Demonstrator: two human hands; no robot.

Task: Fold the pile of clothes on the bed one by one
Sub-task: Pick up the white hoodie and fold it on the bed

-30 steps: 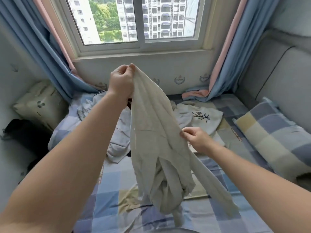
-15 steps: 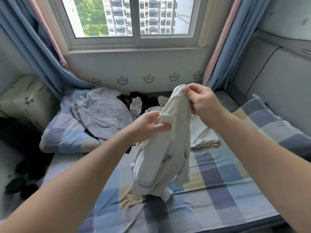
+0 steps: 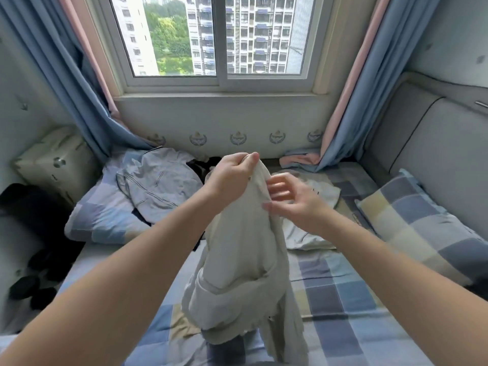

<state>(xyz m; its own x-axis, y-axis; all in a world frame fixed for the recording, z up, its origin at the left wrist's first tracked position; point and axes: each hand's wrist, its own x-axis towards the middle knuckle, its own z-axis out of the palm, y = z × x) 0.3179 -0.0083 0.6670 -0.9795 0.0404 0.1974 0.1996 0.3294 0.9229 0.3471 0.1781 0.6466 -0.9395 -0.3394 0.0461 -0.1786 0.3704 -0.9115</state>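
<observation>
A beige garment (image 3: 243, 265) hangs bunched over the checked bed (image 3: 343, 299). My left hand (image 3: 232, 173) grips its top edge, holding it up. My right hand (image 3: 293, 204) is beside the cloth with fingers spread and blurred, the thumb touching the garment's right edge. Behind them lies the pile: a light grey-blue shirt (image 3: 161, 180) spread on a pillow, some dark clothing (image 3: 203, 165) by the wall, and a white garment (image 3: 311, 228) on the sheet to the right.
A checked pillow (image 3: 420, 223) lies against the grey padded headboard (image 3: 435, 154) at right. Blue and pink curtains (image 3: 353, 107) frame the window. A cream cushion (image 3: 55, 162) and dark items (image 3: 34, 286) sit beyond the bed's left edge.
My left hand climbed from the garment's middle to grip its top edge. My right hand let go of the top and opened beside the cloth. The garment hangs longer.
</observation>
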